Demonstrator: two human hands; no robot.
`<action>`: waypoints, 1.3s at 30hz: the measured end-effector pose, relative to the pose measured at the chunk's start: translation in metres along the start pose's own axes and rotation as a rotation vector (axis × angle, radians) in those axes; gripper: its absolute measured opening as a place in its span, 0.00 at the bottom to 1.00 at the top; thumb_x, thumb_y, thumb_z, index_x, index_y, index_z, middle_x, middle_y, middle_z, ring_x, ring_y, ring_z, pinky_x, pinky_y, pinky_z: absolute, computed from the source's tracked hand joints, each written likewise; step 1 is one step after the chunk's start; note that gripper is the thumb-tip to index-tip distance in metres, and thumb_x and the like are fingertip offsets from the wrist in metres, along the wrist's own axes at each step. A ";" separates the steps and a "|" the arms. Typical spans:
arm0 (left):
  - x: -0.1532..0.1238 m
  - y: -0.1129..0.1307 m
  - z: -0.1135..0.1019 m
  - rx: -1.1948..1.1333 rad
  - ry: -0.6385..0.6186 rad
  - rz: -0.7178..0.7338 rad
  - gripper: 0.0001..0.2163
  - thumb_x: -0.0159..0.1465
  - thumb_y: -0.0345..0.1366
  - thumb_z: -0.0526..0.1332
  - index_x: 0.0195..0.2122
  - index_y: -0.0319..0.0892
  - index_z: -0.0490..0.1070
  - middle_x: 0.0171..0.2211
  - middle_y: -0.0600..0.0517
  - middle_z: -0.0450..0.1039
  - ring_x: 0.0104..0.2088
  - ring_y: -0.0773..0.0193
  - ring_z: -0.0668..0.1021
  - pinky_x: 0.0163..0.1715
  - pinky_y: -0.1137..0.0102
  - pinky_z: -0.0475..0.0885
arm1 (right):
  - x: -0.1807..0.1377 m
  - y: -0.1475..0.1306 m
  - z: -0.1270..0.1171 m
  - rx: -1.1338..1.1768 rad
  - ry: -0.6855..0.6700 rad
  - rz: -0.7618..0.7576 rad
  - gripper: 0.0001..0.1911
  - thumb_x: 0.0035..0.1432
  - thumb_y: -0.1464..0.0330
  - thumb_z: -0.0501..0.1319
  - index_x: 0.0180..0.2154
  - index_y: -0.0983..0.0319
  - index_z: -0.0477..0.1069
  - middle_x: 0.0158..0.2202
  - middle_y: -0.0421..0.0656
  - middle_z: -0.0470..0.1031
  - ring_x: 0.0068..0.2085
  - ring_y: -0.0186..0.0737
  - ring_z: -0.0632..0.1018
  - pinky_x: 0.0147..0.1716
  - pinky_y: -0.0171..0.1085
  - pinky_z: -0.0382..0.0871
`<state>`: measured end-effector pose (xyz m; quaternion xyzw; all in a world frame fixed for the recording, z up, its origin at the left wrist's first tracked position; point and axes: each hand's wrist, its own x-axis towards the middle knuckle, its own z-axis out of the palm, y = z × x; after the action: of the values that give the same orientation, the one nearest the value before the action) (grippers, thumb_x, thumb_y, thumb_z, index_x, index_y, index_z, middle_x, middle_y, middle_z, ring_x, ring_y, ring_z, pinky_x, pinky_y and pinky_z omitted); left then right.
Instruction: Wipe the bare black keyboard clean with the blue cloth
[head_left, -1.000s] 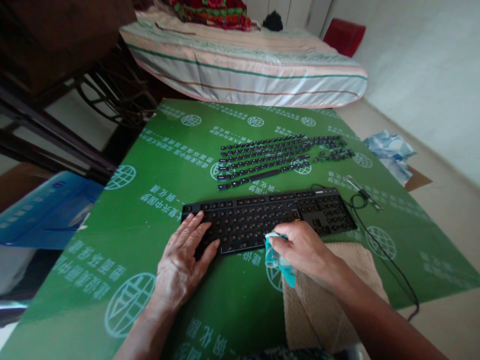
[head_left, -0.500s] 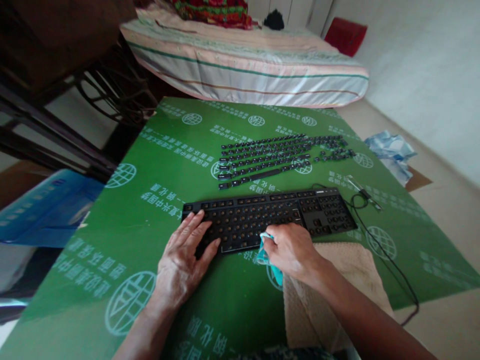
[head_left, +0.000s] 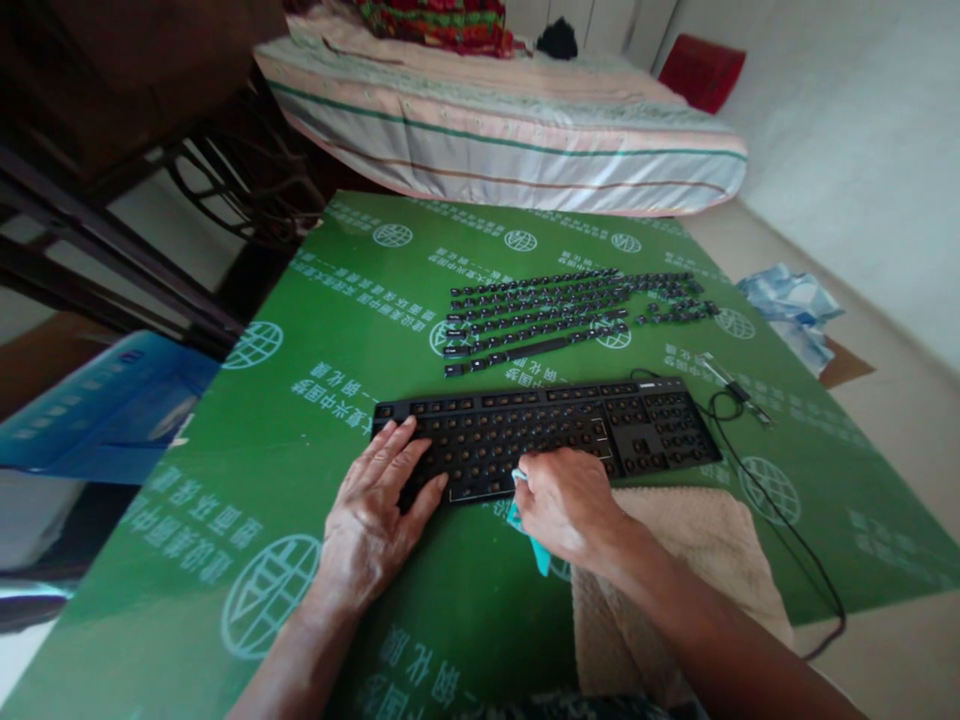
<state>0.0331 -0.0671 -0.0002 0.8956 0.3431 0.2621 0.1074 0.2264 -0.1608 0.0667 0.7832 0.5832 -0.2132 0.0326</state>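
In the head view I have one keyboard [head_left: 555, 425], one cloth [head_left: 538, 550], one towel [head_left: 682, 545], one cable [head_left: 842, 612], and six long rows of keycaps [head_left: 536, 349] with a smaller cluster off their right end, the single caps too small for me to count. The keyboard lies on the table [head_left: 487, 590] just in front of me, between me and the keycaps; its long axis runs left to right, the right end slightly farther away, number pad at the right, long near edge facing me. My left hand [head_left: 373, 510] lies on its left end, palm down, fingers straight and a little apart, thumb spread toward the near edge. My right hand [head_left: 566, 500] is closed around the cloth at the middle of that edge, the tail hanging out toward me; my knuckles hide where the cloth meets the keyboard. The towel lies under my right forearm.
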 end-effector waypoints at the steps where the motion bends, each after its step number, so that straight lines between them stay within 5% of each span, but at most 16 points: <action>1: 0.000 0.000 0.000 0.005 -0.001 0.003 0.20 0.61 0.45 0.58 0.52 0.40 0.67 0.59 0.42 0.64 0.61 0.50 0.64 0.59 0.53 0.64 | 0.001 -0.002 0.000 0.003 -0.002 -0.002 0.11 0.57 0.66 0.55 0.30 0.60 0.75 0.30 0.47 0.80 0.33 0.42 0.79 0.30 0.34 0.64; 10: 0.000 -0.003 0.001 0.020 -0.001 0.019 0.20 0.62 0.45 0.58 0.52 0.39 0.67 0.59 0.41 0.64 0.61 0.50 0.64 0.59 0.53 0.64 | 0.004 -0.019 -0.006 -0.038 -0.024 -0.207 0.11 0.55 0.70 0.55 0.33 0.62 0.76 0.31 0.49 0.80 0.33 0.43 0.80 0.32 0.37 0.65; 16: 0.000 -0.001 -0.001 0.013 -0.019 0.006 0.20 0.62 0.46 0.57 0.52 0.40 0.67 0.59 0.42 0.64 0.62 0.51 0.64 0.59 0.53 0.64 | 0.007 0.006 -0.008 0.169 0.122 -0.100 0.15 0.61 0.66 0.53 0.27 0.60 0.74 0.25 0.41 0.78 0.27 0.34 0.75 0.25 0.32 0.55; 20: 0.000 0.001 0.000 0.023 -0.005 0.006 0.20 0.62 0.46 0.58 0.51 0.40 0.67 0.59 0.41 0.65 0.61 0.51 0.64 0.58 0.54 0.65 | 0.001 0.019 -0.008 0.201 0.106 -0.108 0.14 0.60 0.67 0.53 0.25 0.60 0.72 0.22 0.39 0.76 0.24 0.31 0.72 0.24 0.32 0.51; 26: -0.001 0.001 0.000 0.021 0.003 0.013 0.20 0.62 0.45 0.58 0.51 0.38 0.68 0.59 0.40 0.65 0.61 0.51 0.65 0.59 0.55 0.65 | 0.002 -0.005 -0.002 0.017 -0.026 -0.163 0.12 0.58 0.66 0.55 0.29 0.60 0.75 0.29 0.44 0.80 0.32 0.39 0.79 0.28 0.33 0.58; 39: 0.000 0.001 0.000 0.007 -0.011 -0.015 0.20 0.62 0.46 0.58 0.51 0.39 0.68 0.59 0.42 0.64 0.61 0.51 0.64 0.59 0.54 0.64 | 0.006 -0.017 -0.003 0.001 -0.010 -0.113 0.11 0.58 0.68 0.55 0.32 0.61 0.75 0.32 0.47 0.80 0.35 0.41 0.80 0.31 0.34 0.65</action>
<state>0.0335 -0.0682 -0.0002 0.8948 0.3501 0.2552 0.1080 0.2128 -0.1490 0.0704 0.7479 0.6263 -0.2190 0.0230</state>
